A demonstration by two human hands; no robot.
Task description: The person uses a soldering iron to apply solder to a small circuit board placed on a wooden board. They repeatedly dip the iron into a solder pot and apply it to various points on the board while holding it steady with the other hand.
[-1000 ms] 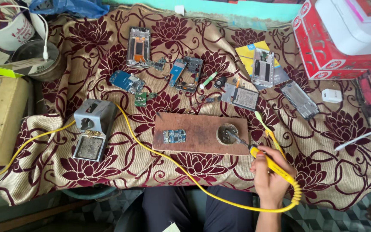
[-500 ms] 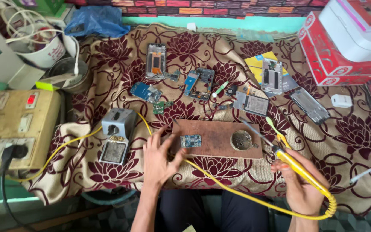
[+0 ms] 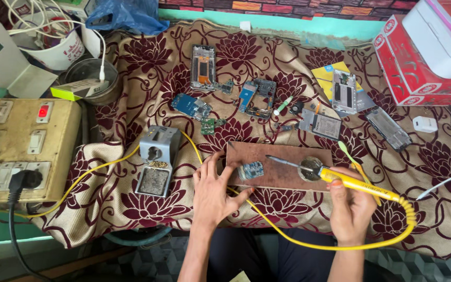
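My right hand (image 3: 348, 202) grips a yellow soldering iron (image 3: 356, 183); its metal tip lies over a brown wooden board (image 3: 280, 175), pointing left past a round tin set into the board (image 3: 310, 168). A small blue circuit board (image 3: 250, 170) rests on the wooden board. My left hand (image 3: 214, 190) lies flat on the patterned cloth (image 3: 131, 203) with fingers spread, its fingertips at the wooden board's left edge, next to the circuit board. The iron's yellow cable (image 3: 288, 235) loops under both hands.
A grey soldering-iron stand with a sponge (image 3: 157, 159) sits left of my left hand. A yellowed switch box with a black plug (image 3: 24, 151) is at far left. Phone frames and boards (image 3: 204, 68) lie scattered behind; red and white boxes (image 3: 424, 57) are at back right.
My left hand came into view and settled beside the wooden board. My right hand swung the soldering iron's tip from the tin leftwards over the board. The view shifted right and closer.
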